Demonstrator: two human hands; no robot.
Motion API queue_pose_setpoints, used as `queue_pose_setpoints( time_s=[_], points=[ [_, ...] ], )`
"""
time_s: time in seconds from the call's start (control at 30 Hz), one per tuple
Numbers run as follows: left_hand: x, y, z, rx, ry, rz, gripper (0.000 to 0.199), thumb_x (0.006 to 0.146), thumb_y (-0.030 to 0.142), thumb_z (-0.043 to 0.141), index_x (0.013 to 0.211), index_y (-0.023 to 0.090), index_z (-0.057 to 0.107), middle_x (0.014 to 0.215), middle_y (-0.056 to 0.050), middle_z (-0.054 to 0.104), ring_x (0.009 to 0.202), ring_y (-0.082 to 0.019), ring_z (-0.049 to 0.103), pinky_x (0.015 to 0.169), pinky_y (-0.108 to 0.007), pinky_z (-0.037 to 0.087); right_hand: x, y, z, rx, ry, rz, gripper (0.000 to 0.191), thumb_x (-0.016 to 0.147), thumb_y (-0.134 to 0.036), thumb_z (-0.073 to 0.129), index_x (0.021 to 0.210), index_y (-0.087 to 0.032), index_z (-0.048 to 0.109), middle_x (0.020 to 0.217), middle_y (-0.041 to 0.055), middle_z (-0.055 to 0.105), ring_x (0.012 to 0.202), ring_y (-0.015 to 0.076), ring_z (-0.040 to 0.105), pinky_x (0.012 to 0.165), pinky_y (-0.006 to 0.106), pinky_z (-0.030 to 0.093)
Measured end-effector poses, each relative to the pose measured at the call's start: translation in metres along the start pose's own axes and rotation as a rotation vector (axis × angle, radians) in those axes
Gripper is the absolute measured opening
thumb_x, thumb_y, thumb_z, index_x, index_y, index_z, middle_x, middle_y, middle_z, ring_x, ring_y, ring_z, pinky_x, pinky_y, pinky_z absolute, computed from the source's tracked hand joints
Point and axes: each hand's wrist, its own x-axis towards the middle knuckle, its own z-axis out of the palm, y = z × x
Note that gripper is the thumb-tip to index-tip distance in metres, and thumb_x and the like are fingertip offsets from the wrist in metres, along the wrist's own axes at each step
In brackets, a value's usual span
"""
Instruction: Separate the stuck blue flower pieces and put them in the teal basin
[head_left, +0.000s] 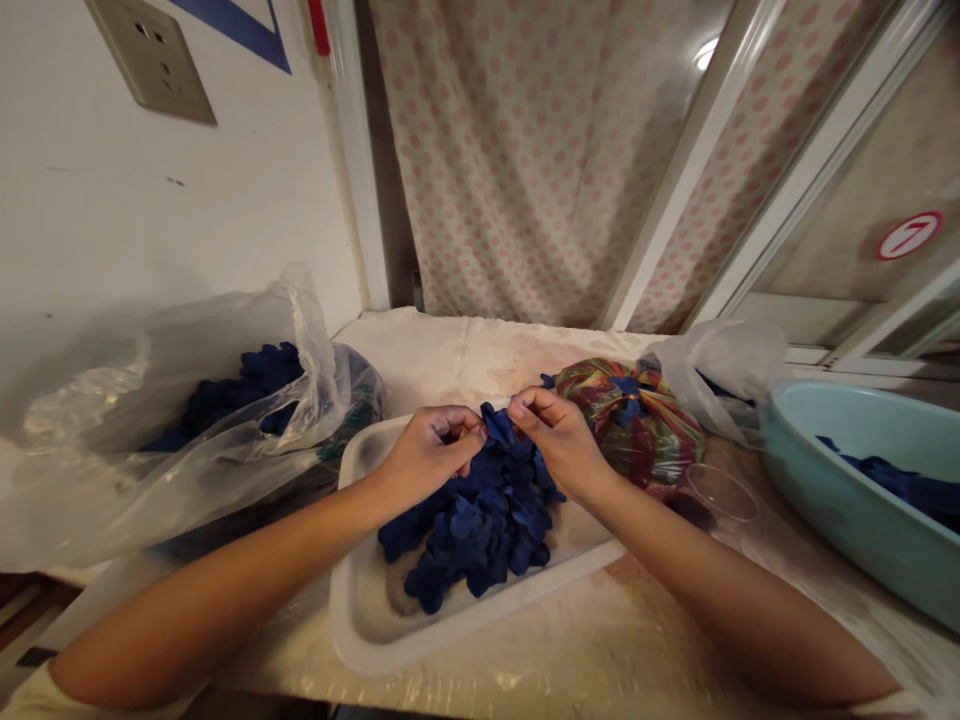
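Note:
A small dark blue fabric piece [497, 424] is pinched between my two hands, above the back part of a white tray [360, 640]. My left hand [442, 445] grips its left side with thumb and forefinger. On its right side, the thumb and forefinger of my right hand [551, 430] are closed on it. Below the hands, a heap of blue petal-shaped pieces [480, 530] lies in the tray. Part of the heap is hidden behind my hands.
Clear plastic bags [225, 450] with blue pieces stand at the left. A striped bundle [637, 420] sits behind my right hand, beside a clear round lid [722, 492]. At the right, a light blue basin [840, 500] holds more blue pieces. Behind the table hangs a dotted curtain [525, 180].

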Motion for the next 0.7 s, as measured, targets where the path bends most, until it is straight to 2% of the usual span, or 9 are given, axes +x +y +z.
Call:
queue_pose_setpoints(
  time_s=[0.2, 0.3, 0.4, 0.5, 0.6, 0.7],
  points=[
    [-0.001, 0.001, -0.001, -0.023, 0.091, 0.064, 0.015, 0.068, 0.020, 0.050, 0.055, 0.016, 0.044, 0.044, 0.008, 0.040, 0.039, -0.003, 0.037, 0.039, -0.014, 0.029, 0.007, 0.005, -0.005, 0.159, 0.319, 0.104, 0.031, 0.073, -0.046, 0.061, 0.068, -0.021, 0.043, 0.063, -0.0047, 0.040, 0.055, 0.0096, 0.038, 0.052, 0.023, 0.033],
    [-0.001, -0.001, -0.002, -0.024, 0.109, 0.070, 0.012, 0.065, 0.018, 0.049, 0.055, 0.016, 0.043, 0.046, 0.008, 0.039, 0.040, -0.003, 0.037, 0.040, -0.014, 0.030, 0.011, 0.009, -0.007, 0.171, 0.394, 0.139, 0.031, 0.068, -0.043, 0.062, 0.066, -0.022, 0.040, 0.064, -0.0043, 0.040, 0.056, 0.0104, 0.039, 0.052, 0.024, 0.035],
    [-0.001, -0.004, -0.002, -0.015, 0.124, 0.067, 0.011, 0.066, 0.018, 0.049, 0.056, 0.016, 0.043, 0.047, 0.008, 0.038, 0.041, -0.003, 0.036, 0.041, -0.015, 0.030, 0.010, 0.009, -0.007, 0.126, 0.356, 0.100, 0.028, 0.068, -0.036, 0.063, 0.066, -0.021, 0.040, 0.065, -0.0042, 0.041, 0.060, 0.0104, 0.041, 0.058, 0.024, 0.037],
    [0.000, -0.006, -0.001, 0.009, 0.136, 0.071, 0.014, 0.070, 0.020, 0.049, 0.057, 0.016, 0.045, 0.048, 0.008, 0.037, 0.042, -0.004, 0.035, 0.042, -0.015, 0.030, 0.005, 0.006, -0.005, -0.019, 0.281, -0.040, 0.024, 0.068, -0.029, 0.068, 0.078, -0.022, 0.046, 0.074, -0.0035, 0.045, 0.066, 0.0106, 0.044, 0.064, 0.024, 0.037],
    [0.000, -0.005, -0.001, 0.035, 0.114, 0.080, 0.015, 0.071, 0.024, 0.051, 0.059, 0.015, 0.049, 0.049, 0.007, 0.041, 0.044, -0.004, 0.036, 0.042, -0.016, 0.029, -0.001, -0.001, -0.002, -0.257, 0.117, -0.172, 0.019, 0.072, -0.029, 0.067, 0.082, -0.022, 0.054, 0.081, -0.0006, 0.050, 0.075, 0.0132, 0.049, 0.069, 0.027, 0.038],
    [-0.001, -0.003, 0.000, 0.038, 0.090, 0.081, 0.017, 0.071, 0.026, 0.053, 0.059, 0.014, 0.051, 0.049, 0.006, 0.041, 0.044, -0.005, 0.035, 0.042, -0.017, 0.027, -0.005, -0.008, 0.002, -0.476, 0.002, -0.286, 0.013, 0.070, -0.027, 0.069, 0.075, -0.021, 0.058, 0.081, 0.0014, 0.053, 0.083, 0.0169, 0.051, 0.079, 0.032, 0.037]
  ],
)
